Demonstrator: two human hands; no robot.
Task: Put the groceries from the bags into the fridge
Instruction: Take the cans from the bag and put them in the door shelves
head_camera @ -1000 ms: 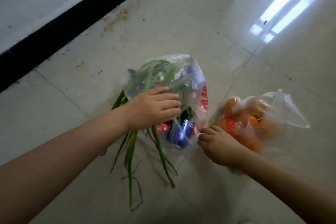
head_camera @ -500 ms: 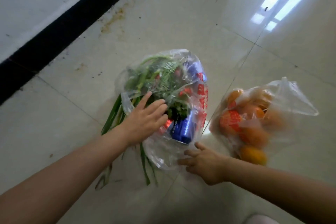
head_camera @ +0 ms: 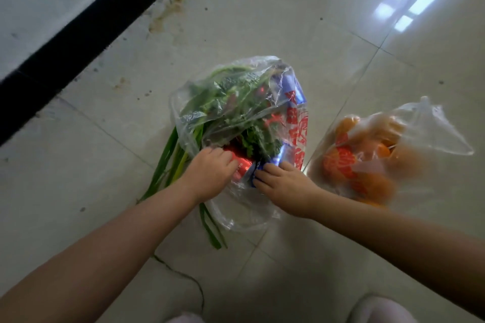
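A clear plastic bag point(head_camera: 236, 215) printed in red lies on the tiled floor. It holds leafy greens point(head_camera: 231, 102), a red can point(head_camera: 242, 162) and a blue can point(head_camera: 286, 149). Green onion stalks point(head_camera: 168, 162) stick out of its left side. My left hand point(head_camera: 210, 173) reaches into the bag's mouth, fingers curled on the red can. My right hand point(head_camera: 283, 186) is beside it, fingertips closed on the near end of the blue can. To the right lies a second clear bag point(head_camera: 433, 134) full of oranges point(head_camera: 372, 183), untouched.
A black baseboard strip point(head_camera: 91, 31) runs diagonally along the white wall at upper left. A thin crack point(head_camera: 183, 275) crosses the floor tile near me. Pale slipper tips point(head_camera: 378, 309) show at the bottom edge. Window light glares on the tiles at upper right.
Both hands have come together at the bag's mouth. My left hand slid off the greens down onto the red can, and my right hand moved from the floor onto the blue can.
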